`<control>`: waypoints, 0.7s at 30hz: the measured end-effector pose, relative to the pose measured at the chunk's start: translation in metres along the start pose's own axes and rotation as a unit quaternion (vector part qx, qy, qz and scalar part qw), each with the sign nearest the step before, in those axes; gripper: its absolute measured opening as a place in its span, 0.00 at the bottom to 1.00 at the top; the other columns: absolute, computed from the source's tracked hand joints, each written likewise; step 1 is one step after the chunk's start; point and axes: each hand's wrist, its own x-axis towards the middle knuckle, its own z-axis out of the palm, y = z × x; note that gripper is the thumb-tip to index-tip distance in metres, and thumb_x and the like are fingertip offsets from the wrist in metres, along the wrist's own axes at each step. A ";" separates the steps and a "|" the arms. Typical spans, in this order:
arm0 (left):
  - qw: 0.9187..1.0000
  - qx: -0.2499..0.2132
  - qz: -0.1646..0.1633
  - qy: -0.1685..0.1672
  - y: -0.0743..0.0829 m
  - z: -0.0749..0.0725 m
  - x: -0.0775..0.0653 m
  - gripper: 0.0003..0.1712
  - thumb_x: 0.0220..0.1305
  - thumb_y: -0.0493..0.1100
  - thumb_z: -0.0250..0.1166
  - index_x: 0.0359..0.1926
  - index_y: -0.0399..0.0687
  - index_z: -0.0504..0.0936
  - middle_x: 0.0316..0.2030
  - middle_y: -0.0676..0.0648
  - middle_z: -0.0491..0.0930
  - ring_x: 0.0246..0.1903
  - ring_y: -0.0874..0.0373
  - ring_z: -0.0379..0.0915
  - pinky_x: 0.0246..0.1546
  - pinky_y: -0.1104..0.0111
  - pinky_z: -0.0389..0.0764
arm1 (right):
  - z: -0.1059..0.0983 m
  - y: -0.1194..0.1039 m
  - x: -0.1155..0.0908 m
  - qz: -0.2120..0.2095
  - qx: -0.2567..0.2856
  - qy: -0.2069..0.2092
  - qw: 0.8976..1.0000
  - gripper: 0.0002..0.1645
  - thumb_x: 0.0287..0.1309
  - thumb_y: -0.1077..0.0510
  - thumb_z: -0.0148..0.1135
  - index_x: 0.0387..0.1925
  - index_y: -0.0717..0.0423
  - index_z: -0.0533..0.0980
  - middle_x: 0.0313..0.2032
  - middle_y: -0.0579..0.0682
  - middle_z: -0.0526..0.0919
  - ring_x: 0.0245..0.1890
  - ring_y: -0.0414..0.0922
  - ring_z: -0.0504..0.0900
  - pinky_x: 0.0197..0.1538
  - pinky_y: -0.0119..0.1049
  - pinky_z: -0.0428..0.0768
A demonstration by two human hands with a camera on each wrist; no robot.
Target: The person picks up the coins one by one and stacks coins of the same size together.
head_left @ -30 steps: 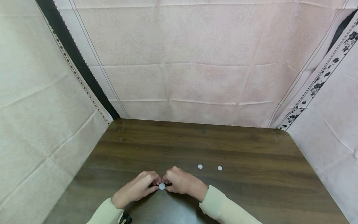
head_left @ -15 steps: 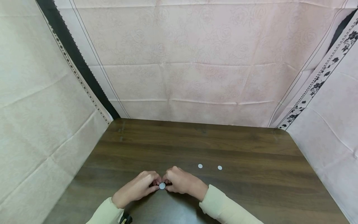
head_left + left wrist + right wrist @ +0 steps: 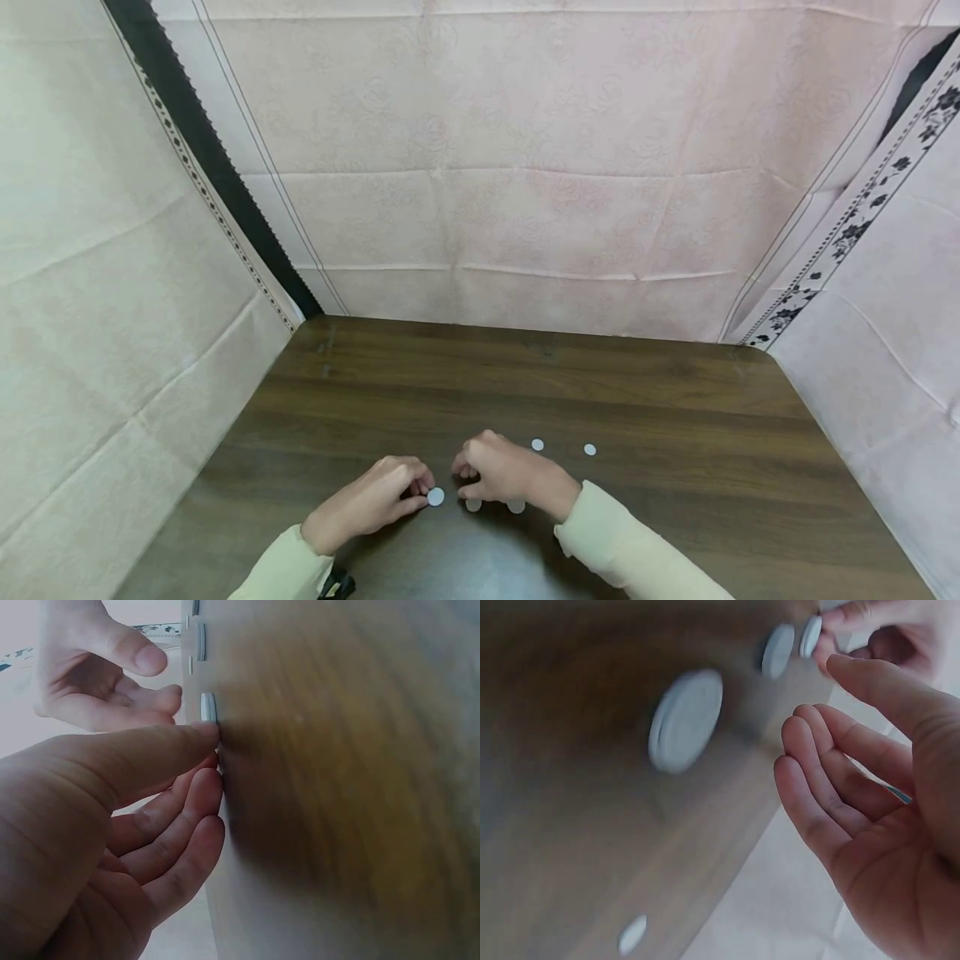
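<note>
A small white round disc (image 3: 436, 497) lies on the dark wooden table at the fingertips of my left hand (image 3: 375, 504). Thumb and forefinger of that hand hold the disc by its edge; in the left wrist view the thumb tip meets the disc (image 3: 208, 709). My right hand (image 3: 506, 475) is a little to the right, apart from that disc, with loosely bent fingers and nothing between them. Two more white discs lie partly under it, one near the thumb (image 3: 473, 506) and one below the wrist (image 3: 516, 507). A nearer disc (image 3: 686, 721) shows a line round its edge.
Beyond the right hand lie two thinner-looking white discs, one at the left (image 3: 537, 445) and one at the right (image 3: 590, 450). The wooden table (image 3: 450, 375) ends at a pale patterned cloth (image 3: 525, 208) behind it. Similar cloths hang on both sides.
My right hand has let go of the disc between the hands and moved right and slightly away. Two discs beneath it have come into view. The left hand stays put.
</note>
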 end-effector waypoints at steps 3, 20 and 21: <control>1.000 0.005 0.003 0.004 -0.001 0.000 0.000 0.06 0.66 0.34 0.73 0.41 0.46 0.85 0.38 0.53 0.85 0.36 0.74 0.78 0.39 0.74 0.84 | -0.011 0.007 -0.007 0.007 -0.005 0.003 1.000 0.12 0.63 0.60 0.74 0.47 0.61 0.87 0.43 0.51 0.91 0.42 0.37 0.87 0.46 0.24 0.83; 1.000 0.000 -0.007 -0.002 0.000 0.000 -0.001 0.06 0.66 0.33 0.73 0.41 0.45 0.85 0.37 0.54 0.84 0.35 0.74 0.76 0.38 0.74 0.84 | -0.052 0.051 -0.048 0.077 -0.040 0.008 0.996 0.16 0.61 0.65 0.74 0.50 0.68 0.85 0.46 0.61 0.90 0.46 0.53 0.89 0.47 0.41 0.89; 1.000 -0.001 -0.008 -0.003 0.000 0.000 -0.001 0.06 0.66 0.33 0.73 0.41 0.45 0.85 0.37 0.54 0.84 0.35 0.74 0.76 0.38 0.74 0.84 | -0.052 0.054 -0.049 0.076 -0.044 0.008 0.996 0.15 0.62 0.66 0.73 0.49 0.67 0.86 0.45 0.60 0.90 0.45 0.53 0.89 0.46 0.42 0.89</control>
